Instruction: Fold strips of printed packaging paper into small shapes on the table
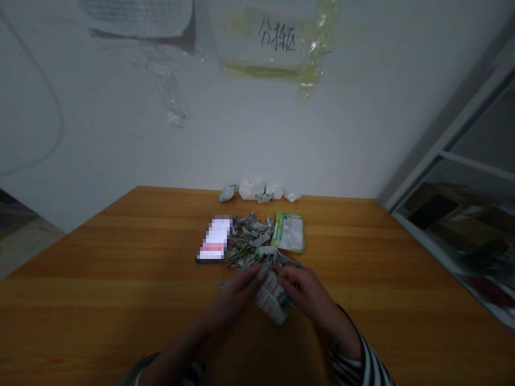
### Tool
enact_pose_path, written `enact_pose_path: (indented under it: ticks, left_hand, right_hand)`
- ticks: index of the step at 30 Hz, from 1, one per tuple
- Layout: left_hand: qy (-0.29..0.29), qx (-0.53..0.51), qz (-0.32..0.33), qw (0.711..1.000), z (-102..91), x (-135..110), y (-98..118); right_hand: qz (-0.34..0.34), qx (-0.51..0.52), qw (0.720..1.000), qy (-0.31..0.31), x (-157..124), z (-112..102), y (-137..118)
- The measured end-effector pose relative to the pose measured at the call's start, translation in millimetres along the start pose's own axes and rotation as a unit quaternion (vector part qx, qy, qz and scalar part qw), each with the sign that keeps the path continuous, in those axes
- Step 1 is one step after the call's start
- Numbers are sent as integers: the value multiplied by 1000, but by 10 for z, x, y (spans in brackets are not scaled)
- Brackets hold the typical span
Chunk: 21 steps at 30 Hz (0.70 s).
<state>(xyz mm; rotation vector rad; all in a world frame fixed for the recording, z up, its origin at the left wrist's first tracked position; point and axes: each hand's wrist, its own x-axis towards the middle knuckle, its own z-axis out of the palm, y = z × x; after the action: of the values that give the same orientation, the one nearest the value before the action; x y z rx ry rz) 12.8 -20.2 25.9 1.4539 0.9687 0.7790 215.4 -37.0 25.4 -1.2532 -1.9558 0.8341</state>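
Between both hands, close to the table's front, is a piece of printed paper [272,304] with red and blue markings on pale ground. My left hand [240,289] grips its upper left edge, thumb and fingers pressed together. On the other side, my right hand [308,292] has its fingers curled in a pinch at the upper right edge. Just beyond the fingertips lies a heap of folded strips of printed paper [253,238], grey, white and green. The hands partly hide the nearest strips.
A phone [215,238] with a lit, blurred screen lies left of the heap on the wooden table [120,257]. To the right is a green and white printed packet [288,232]. White crumpled paper [251,189] sits along the wall. Shelving [475,171] stands at right.
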Motion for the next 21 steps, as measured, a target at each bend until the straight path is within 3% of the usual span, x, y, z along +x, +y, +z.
enact_pose_path:
  ticks: [6,13,18,21]
  left_hand:
    - [77,-106,-80,988,-45,78,59]
    - [163,-90,-42,982,-46,70,31]
    - [94,-127,-79,984,9,82,-29]
    - [124,-100,-68,985,29,87,-81]
  right_hand:
    - [39,41,991,117,23,135,22]
    - [56,106,982,145,13,281,47]
    - [55,101,975,191,3,353,22]
    - [52,105,972,201,-3,389,7]
